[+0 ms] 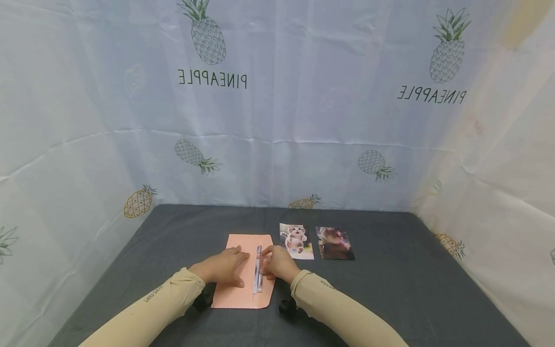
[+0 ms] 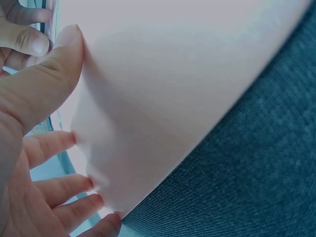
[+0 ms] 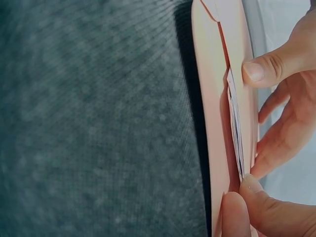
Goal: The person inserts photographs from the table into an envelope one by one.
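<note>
I'm looking at a peach envelope (image 1: pixel 231 298) lying on a dark table (image 1: pixel 390 284), right in front of the person. A thin bunch of cards (image 3: pixel 236 123) pokes up from the long slit near its right side; I can't count them. The left hand (image 1: pixel 223 266) lies on the envelope, its fingers apart and their tips touching the paper. The right hand (image 1: pixel 279 264) is at the slit, its thumb and a finger pinching the edge of the cards. Just past the right hand lie 2 pictures side by side, not touching: 1 kitten picture (image 1: pixel 296 239) and, to its right, 1 dark picture (image 1: pixel 336 244). The person wears 2 tan sleeves (image 1: pixel 151 308). Behind the table hangs a pale cloth (image 1: pixel 303 96) with pineapples on it.
</note>
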Demonstrator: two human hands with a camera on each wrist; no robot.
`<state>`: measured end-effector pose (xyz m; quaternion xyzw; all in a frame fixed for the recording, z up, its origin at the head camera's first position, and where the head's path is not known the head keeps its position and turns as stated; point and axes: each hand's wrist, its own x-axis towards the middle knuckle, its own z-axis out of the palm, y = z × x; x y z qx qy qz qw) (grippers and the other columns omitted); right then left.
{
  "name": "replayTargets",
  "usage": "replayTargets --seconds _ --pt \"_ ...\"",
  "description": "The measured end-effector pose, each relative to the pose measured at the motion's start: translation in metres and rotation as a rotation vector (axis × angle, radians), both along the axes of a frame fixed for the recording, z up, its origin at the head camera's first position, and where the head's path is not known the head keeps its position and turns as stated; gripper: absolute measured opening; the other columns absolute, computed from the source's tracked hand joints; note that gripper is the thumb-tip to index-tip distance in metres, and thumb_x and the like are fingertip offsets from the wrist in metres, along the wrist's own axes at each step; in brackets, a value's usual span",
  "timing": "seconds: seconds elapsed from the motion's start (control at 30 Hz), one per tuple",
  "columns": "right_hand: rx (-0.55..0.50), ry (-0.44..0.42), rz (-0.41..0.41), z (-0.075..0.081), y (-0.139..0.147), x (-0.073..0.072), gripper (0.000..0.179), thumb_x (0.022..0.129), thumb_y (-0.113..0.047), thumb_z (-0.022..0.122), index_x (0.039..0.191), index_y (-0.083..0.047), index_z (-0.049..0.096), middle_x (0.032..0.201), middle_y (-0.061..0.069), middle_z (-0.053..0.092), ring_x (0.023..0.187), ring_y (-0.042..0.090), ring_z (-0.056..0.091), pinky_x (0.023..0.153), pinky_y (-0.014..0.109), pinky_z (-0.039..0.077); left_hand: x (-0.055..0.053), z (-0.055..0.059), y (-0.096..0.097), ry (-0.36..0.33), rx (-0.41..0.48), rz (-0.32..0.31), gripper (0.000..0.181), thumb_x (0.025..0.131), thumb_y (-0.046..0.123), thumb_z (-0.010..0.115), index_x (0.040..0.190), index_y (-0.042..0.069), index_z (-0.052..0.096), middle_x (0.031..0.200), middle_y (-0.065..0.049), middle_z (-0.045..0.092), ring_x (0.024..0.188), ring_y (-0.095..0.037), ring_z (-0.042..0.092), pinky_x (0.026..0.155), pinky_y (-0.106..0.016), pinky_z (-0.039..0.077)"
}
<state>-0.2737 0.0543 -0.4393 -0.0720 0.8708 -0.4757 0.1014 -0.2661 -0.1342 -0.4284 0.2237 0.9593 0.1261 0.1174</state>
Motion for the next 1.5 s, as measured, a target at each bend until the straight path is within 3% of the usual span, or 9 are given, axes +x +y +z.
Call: replayTargets --seconds 0.63,1.5 --pt "0.032 0.012 0.021 -0.0038 0.0000 -0.0037 0.037 0.072 0.014 0.074 0.107 0.004 0.064 0.062 0.004 0.056 0.046 0.011 0.054 0.046 0.024 0.053 0.0004 0.0024 0.0008 -0.002 0.000 0.001 0.078 0.074 0.034 0.083 0.138 0.005 0.051 0.150 -0.024 0.036 0.140 -0.036 0.036 0.109 -0.051 0.036" --pt "-0.001 -0.022 0.016 -0.0022 -0.0004 -0.0018 0.039 0.073 0.013 0.075 0.108 0.004 0.061 0.068 0.007 0.056 0.047 0.011 0.055 0.047 0.025 0.053 -0.0001 0.0000 -0.0006 -0.011 0.008 -0.003 0.078 0.074 0.035 0.083 0.138 0.004 0.050 0.150 -0.025 0.036 0.141 -0.037 0.034 0.110 -0.050 0.035"
